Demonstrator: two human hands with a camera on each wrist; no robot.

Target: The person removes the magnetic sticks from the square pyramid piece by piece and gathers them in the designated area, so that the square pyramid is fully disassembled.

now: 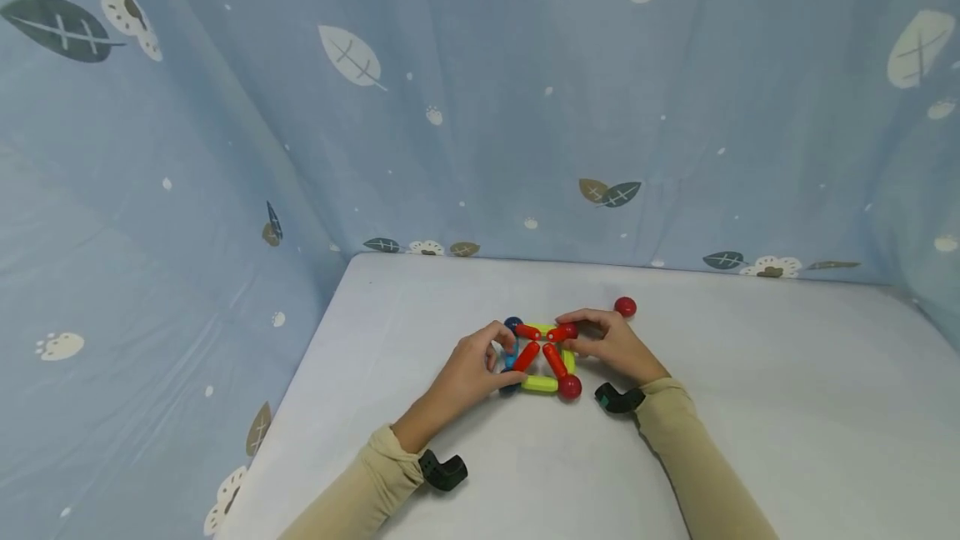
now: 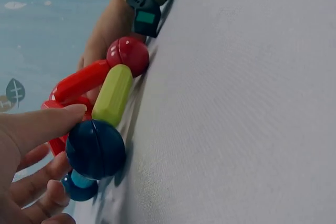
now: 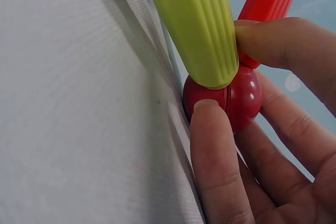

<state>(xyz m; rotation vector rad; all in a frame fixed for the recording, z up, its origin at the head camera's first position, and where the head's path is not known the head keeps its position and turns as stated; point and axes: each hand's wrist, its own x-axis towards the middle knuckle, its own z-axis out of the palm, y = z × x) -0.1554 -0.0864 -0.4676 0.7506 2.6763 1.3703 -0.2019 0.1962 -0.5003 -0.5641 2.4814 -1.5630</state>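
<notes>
On the white table lies a four-sided frame of toy sticks and balls. A yellow-green stick (image 1: 540,384) forms its near side, between a dark blue ball (image 2: 96,149) and a red ball (image 1: 570,387). Red sticks (image 1: 555,361) lean from the corners toward the middle, their inner ends close together. My left hand (image 1: 467,367) grips the frame's left side, thumb at the near dark blue ball and fingers curled behind it. My right hand (image 1: 611,346) pinches the far right red ball (image 3: 245,100), with one finger against the sticks. A blue stick (image 1: 512,359) on the left is partly hidden.
One loose red ball (image 1: 625,307) lies behind the right hand. White cloth covers the table (image 1: 787,407), and a blue patterned curtain (image 1: 480,107) hangs along its back and left. Each wrist wears a dark band device (image 1: 619,398).
</notes>
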